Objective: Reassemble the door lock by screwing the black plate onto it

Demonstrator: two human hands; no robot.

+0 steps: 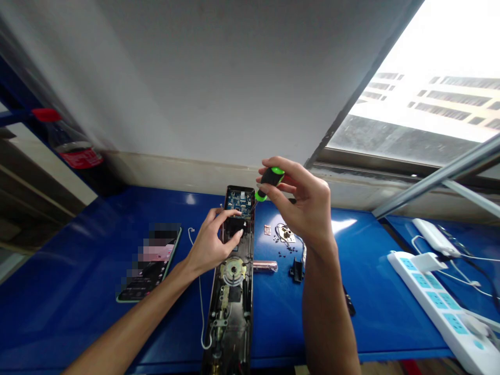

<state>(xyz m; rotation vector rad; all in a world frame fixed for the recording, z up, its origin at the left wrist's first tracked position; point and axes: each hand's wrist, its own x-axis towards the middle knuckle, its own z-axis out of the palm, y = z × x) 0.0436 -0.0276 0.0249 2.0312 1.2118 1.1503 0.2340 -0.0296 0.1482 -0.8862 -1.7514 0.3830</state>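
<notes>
A long black device housing (239,333) lies open on the blue table, with a blue circuit board (238,200) at its far end and a round metal part (233,270) lower down. My right hand (299,195) grips a green and black screwdriver (272,177), its shaft slanting down to the board's right edge. Over the housing, just below the board, my left hand (219,240) has thumb and forefinger on either side of a black part (234,225), which it seems to hold.
Small screws (287,253), a metal plate with wires (286,233), a black bracket (297,271) and a copper-coloured cylinder (265,266) lie right of the housing. A phone (152,265) and white cable (201,307) lie left. Power strips (429,291) sit far right; a bottle (74,146) stands back left.
</notes>
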